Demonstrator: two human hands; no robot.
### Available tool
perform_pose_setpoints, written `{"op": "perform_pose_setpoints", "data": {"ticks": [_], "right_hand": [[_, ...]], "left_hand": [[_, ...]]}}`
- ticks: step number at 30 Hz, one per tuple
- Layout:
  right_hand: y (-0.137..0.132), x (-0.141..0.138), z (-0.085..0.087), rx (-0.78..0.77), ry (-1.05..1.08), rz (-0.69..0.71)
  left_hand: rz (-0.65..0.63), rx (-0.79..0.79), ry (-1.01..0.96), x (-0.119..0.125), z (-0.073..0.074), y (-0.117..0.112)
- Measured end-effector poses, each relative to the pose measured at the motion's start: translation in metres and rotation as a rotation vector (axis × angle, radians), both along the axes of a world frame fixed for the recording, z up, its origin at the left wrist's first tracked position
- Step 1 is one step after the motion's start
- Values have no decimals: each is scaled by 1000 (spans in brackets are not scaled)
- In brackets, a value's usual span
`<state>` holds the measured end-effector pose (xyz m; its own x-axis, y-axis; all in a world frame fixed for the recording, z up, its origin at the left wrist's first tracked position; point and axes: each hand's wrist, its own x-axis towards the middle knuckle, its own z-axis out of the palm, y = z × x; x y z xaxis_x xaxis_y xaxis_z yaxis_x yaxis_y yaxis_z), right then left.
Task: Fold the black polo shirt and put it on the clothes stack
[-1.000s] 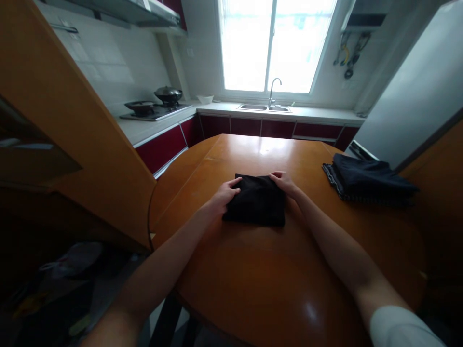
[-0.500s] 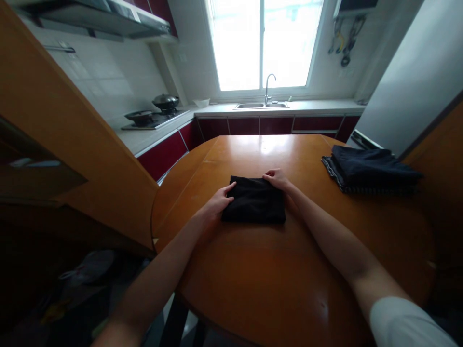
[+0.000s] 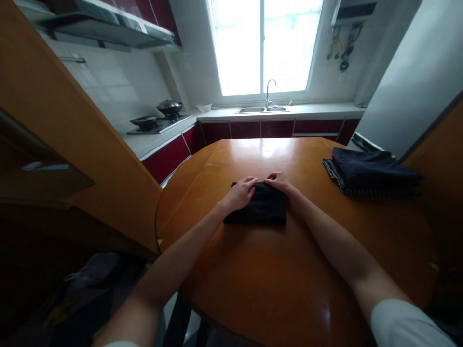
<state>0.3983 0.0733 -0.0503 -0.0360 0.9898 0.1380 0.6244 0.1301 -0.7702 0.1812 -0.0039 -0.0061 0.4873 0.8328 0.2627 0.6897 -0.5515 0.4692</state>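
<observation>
A black folded garment [image 3: 267, 208] lies flat on the wooden table in front of me, a neat rectangle. My left hand [image 3: 241, 192] reaches over its left part, fingers together and bent at the far edge, thumb underneath against the cloth. At that same edge, a little to the right, my right hand [image 3: 278, 181] has its fingertips closed on the fabric. A small gap separates the two hands. The palms face down, so the exact grip of the fingertips is partly hidden.
Dark folded clothes [image 3: 372, 168] are stacked at the right of the oval wooden table [image 3: 275, 274]. Beyond it runs a counter with a sink [image 3: 264, 110] and a stove [image 3: 159, 126] with pans. A wooden door [image 3: 94, 159] stands close on the left.
My left hand has moved from the garment's left side to its far edge, closer to my right hand. My right hand stays nearly in place. The view has tilted up slightly.
</observation>
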Motion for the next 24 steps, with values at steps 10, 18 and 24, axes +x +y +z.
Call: {"op": "perform_pose_setpoints", "data": {"ticks": [10, 18, 24], "right_hand": [[-2, -1, 0, 40, -104, -9], [-49, -34, 18, 319, -452, -14], [-95, -42, -7, 278, -592, 220]], "left_hand": [[40, -192, 261, 0, -42, 2], [131, -118, 227, -10, -39, -7], [16, -103, 255, -12, -37, -27]]}}
